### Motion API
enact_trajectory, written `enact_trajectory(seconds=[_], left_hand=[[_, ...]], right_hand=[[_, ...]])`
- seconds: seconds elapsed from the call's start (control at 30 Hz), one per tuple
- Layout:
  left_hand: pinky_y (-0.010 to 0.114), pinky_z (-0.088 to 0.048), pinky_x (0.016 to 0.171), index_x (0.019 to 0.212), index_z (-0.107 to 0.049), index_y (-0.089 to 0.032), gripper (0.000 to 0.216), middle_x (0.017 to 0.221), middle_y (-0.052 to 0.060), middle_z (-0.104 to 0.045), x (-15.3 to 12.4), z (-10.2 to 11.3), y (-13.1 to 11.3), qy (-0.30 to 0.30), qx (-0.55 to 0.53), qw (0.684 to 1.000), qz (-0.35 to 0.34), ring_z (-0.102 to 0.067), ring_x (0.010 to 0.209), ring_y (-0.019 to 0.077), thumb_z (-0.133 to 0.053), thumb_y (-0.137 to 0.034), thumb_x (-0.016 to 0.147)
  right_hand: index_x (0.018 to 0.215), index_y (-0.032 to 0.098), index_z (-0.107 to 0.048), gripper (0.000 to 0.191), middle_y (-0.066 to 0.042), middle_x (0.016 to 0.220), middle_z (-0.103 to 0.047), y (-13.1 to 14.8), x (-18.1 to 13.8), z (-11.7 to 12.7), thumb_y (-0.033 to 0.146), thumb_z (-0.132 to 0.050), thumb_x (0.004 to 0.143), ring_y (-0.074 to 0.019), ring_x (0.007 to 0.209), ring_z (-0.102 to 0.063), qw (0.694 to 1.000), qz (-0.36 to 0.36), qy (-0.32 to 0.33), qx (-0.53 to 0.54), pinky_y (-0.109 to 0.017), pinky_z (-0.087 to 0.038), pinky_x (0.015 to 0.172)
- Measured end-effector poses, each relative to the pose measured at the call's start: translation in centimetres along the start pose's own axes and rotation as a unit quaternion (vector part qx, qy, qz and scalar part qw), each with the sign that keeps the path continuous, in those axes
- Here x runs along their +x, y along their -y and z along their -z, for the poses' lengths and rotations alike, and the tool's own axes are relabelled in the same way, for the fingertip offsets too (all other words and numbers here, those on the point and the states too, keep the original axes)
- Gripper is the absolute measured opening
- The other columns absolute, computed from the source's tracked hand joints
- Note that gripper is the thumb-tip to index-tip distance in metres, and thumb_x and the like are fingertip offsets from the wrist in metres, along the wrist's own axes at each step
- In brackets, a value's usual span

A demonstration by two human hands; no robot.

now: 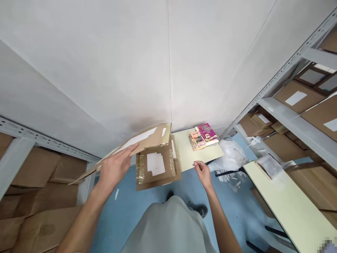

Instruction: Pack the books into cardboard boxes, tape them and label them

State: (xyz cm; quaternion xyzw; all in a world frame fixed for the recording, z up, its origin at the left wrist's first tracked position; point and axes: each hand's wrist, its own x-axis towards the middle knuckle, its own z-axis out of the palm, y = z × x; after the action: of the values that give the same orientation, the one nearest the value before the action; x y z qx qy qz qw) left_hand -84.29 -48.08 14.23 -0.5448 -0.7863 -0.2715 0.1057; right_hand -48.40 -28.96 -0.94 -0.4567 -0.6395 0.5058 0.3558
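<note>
My left hand (116, 168) grips the near edge of a large flat cardboard piece (155, 137), its fingers lying over the top face. This piece is tilted and carries white label strips. Under and beside it lies another flattened cardboard carton (168, 164) with a white label and shiny tape, sticking out past the table's front edge. My right hand (202, 172) is at the front edge of the pale yellow table (185, 154), thumb and fingertips pinched together; whether anything is between them cannot be made out. A stack of books (204, 137) with a purple cover lies at the back right.
Metal shelves with brown cartons (44, 168) stand on the left, and more shelves (284, 116) on the right. A white plastic bag (231, 154) sits beside the table, with paper scraps on the blue floor. A second pale table (286, 200) runs along the right.
</note>
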Motion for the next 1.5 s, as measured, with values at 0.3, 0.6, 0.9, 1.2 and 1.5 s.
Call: enact_trajectory(seconds=[0.3, 0.6, 0.9, 1.2, 1.5], left_hand=[[0.043, -0.067, 0.075, 0.099, -0.083, -0.03, 0.036, 0.098, 0.003, -0.085, 6.2, 10.1, -5.9, -0.156, -0.156, 0.944, 0.244, -0.08, 0.094, 0.0328, -0.082, -0.062, 0.081], [0.04, -0.07, 0.073, 0.103, -0.079, -0.02, 0.068, 0.108, 0.01, -0.085, 12.9, 0.3, -14.7, 0.067, -0.462, 0.84, 0.276, -0.08, 0.095, 0.0327, -0.1, -0.06, 0.053], [0.044, -0.071, 0.08, 0.104, -0.079, -0.017, 0.075, 0.104, 0.016, -0.084, 14.5, -12.0, -35.4, 0.314, -0.497, 0.789, 0.179, -0.081, 0.098, 0.0379, -0.101, -0.067, 0.052], [0.047, -0.068, 0.091, 0.112, -0.076, -0.017, 0.086, 0.117, 0.018, -0.083, 10.3, -24.2, -54.6, 0.462, -0.51, 0.722, 0.071, -0.08, 0.109, 0.0396, -0.099, -0.071, 0.05], [0.052, -0.062, 0.103, 0.115, -0.075, -0.017, 0.081, 0.12, 0.018, -0.083, 6.5, -36.5, -63.6, 0.565, -0.472, 0.677, 0.003, -0.077, 0.118, 0.0409, -0.092, -0.071, 0.057]], right_hand=[[0.1, 0.019, -0.078, 0.06, -0.013, 0.094, -0.081, -0.3, 2.0, 2.8, 0.077, -0.065, 0.09, -0.0288, 0.081, -0.078, 0.999, 0.014, -0.026, 0.042, -0.044, -0.064, 0.08], [0.126, 0.018, -0.074, 0.069, -0.021, 0.133, -0.076, -1.3, 1.1, 18.3, 0.074, -0.075, 0.086, -0.036, 0.122, -0.073, 0.959, 0.011, -0.279, 0.054, -0.053, -0.06, 0.103], [0.143, 0.021, -0.067, 0.083, -0.022, 0.147, -0.07, -3.8, -8.6, 38.8, 0.072, -0.084, 0.08, -0.0404, 0.135, -0.067, 0.898, -0.048, -0.435, 0.052, -0.058, -0.055, 0.112], [0.12, 0.024, -0.074, 0.057, -0.013, 0.125, -0.082, -6.8, -21.4, 48.9, 0.063, -0.087, 0.08, -0.0357, 0.12, -0.075, 0.85, -0.044, -0.495, 0.172, -0.05, -0.059, 0.104], [0.107, 0.025, -0.074, 0.037, -0.009, 0.114, -0.082, -11.2, -26.6, 52.0, 0.049, -0.083, 0.081, -0.0304, 0.104, -0.075, 0.781, -0.126, -0.591, 0.159, -0.042, -0.06, 0.09]])
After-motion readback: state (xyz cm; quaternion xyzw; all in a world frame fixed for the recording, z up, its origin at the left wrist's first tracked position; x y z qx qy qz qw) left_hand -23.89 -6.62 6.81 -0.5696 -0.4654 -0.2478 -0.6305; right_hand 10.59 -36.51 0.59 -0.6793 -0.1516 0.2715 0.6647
